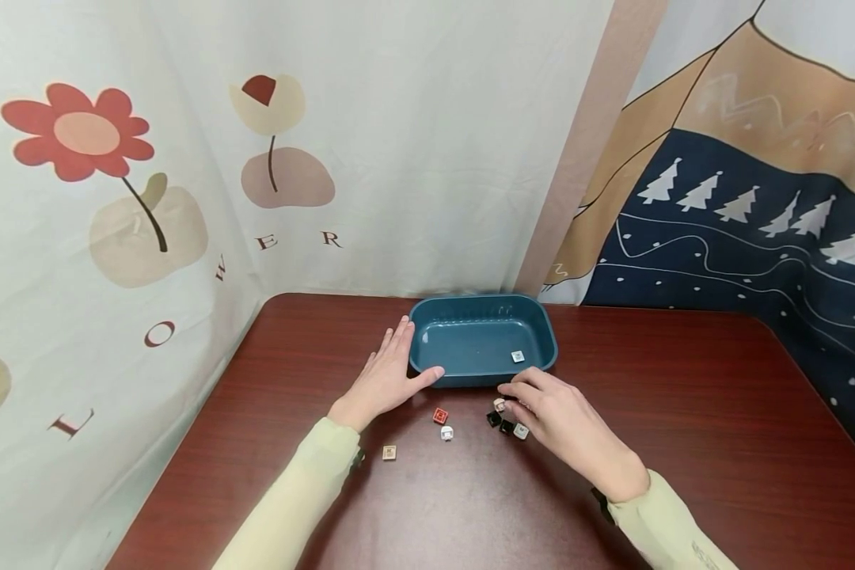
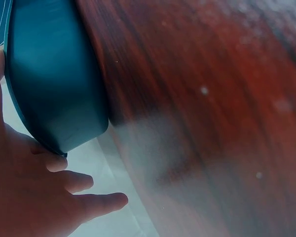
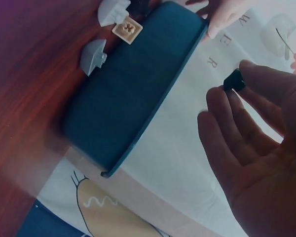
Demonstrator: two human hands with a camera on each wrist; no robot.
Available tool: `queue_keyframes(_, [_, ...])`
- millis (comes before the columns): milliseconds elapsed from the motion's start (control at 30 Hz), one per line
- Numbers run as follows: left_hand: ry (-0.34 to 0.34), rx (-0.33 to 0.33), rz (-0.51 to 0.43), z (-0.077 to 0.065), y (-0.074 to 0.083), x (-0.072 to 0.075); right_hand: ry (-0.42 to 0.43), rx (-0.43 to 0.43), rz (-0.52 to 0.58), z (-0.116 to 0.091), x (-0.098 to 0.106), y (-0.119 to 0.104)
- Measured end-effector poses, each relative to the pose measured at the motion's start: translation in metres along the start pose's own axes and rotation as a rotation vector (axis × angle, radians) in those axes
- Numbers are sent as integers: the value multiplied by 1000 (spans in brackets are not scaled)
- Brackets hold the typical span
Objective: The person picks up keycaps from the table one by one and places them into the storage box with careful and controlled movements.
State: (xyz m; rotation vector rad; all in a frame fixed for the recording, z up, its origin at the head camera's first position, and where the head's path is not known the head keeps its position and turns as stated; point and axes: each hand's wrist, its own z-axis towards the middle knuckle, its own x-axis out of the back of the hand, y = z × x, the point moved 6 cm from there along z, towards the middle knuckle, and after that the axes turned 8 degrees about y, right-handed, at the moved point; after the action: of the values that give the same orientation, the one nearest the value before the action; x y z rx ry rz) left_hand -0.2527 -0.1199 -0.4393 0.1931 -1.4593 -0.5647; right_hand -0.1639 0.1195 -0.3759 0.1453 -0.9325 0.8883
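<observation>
Left hand (image 1: 385,378) spread wide at 9 o'clock on the blue tray (image 1: 470,381), thumb at near rim, likely steadying it. Right hand (image 1: 563,412), 4 o'clock of tray, pinches 1 dark keycap (image 3: 234,80); small piece, so probably fingertips for control. 1 white keycap (image 1: 517,356) inside, 4 o'clock. Red keycap (image 1: 439,416) outside, 7 o'clock, presumably within reach.

We see a reddish-brown table (image 1: 670,404) with a teal bin (image 1: 484,381) near the middle of its far edge and, nearer us, scattered keycaps (image 1: 439,416): red, white, beige and black.
</observation>
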Motion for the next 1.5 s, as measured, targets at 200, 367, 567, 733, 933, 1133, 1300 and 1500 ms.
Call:
queue_keyframes(200, [-7,3,8,1,-1,-1,45,-14,-69,8,0,9])
queue_keyframes(367, [-5,0,4,1,0,-1,58,-58,-50,16,-2,17])
queue_keyframes(567, [-7,1,13,1,0,0,69,-96,-32,26,-6,26])
queue_keyframes(733, [-2,-2,15,1,0,0,72,-126,-14,32,-13,33])
queue_keyframes(933, [2,3,18,1,-1,-1,94,-147,-15,39,-23,43])
queue_keyframes(1133, [-3,12,18,1,-3,-3,29,-186,-21,44,-37,52])
queue_keyframes(1300, [-7,18,16,0,-3,-3,-16,-214,-39,48,-47,59])
queue_keyframes(1500, [-2,14,11,2,-2,-3,-39,-239,-51,51,-54,64])
